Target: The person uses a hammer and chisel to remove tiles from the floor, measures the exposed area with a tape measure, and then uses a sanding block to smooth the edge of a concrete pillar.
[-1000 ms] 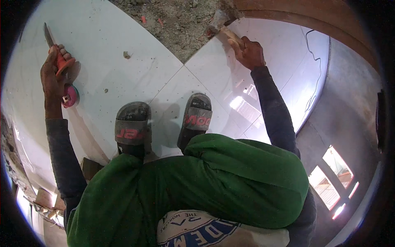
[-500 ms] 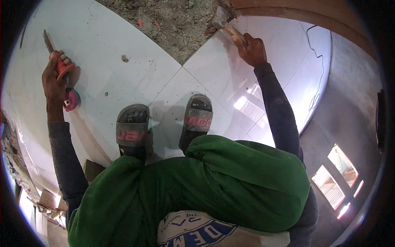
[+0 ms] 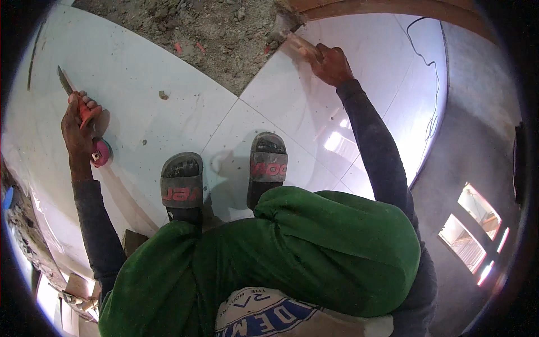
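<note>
My left hand (image 3: 77, 126) is closed round the red-orange grip of a chisel (image 3: 65, 81), above white floor tiles (image 3: 185, 129). The chisel's metal blade points toward the far left. Beside that wrist, on the tiles, lies a pink tape measure (image 3: 101, 153). Out at the far right, my right hand (image 3: 332, 66) grips the wooden handle of a hammer (image 3: 303, 46). Its grey, blurred head is at the border between the tiles and a patch of rough grey rubble (image 3: 219, 50).
A brown curved edge (image 3: 382, 8) runs along the far right. A thin dark cable (image 3: 437, 84) lies on the right-hand tiles, next to grey floor (image 3: 471, 123). Small crumbs, including one chip (image 3: 163, 95), dot the tiles. My sandalled feet (image 3: 268, 168) stand in the middle.
The whole view has shifted a little, so the floor appears lower and further left. The hammer stays near the rubble's edge in my right hand; my left hand still holds the chisel.
</note>
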Demonstrator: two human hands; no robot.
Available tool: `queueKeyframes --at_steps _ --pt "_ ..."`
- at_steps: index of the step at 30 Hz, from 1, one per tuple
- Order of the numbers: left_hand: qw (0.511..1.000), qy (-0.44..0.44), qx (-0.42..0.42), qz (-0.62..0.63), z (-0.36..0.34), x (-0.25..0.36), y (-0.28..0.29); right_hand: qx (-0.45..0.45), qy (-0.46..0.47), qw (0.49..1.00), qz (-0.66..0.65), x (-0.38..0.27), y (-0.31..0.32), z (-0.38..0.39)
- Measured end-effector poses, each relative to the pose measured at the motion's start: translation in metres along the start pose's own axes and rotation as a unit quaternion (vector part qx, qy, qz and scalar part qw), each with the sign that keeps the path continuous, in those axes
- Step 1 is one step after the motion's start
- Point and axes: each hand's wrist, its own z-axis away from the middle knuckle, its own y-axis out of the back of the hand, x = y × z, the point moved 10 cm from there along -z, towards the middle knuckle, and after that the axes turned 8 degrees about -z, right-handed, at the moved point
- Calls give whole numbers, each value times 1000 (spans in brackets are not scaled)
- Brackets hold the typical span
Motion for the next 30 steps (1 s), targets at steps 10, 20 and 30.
queueKeyframes --at_steps 10,20,30 --pt "998 -10 -58 14 -3 4 1 28 -1 999 26 -8 8 4" --pt "990 1 -44 -135 31 20 -47 -48 72 982 -165 -125 -17 97" --pt "838 101 -217 -490 40 -27 -222 -5 -42 933 -358 -138 -54 199"
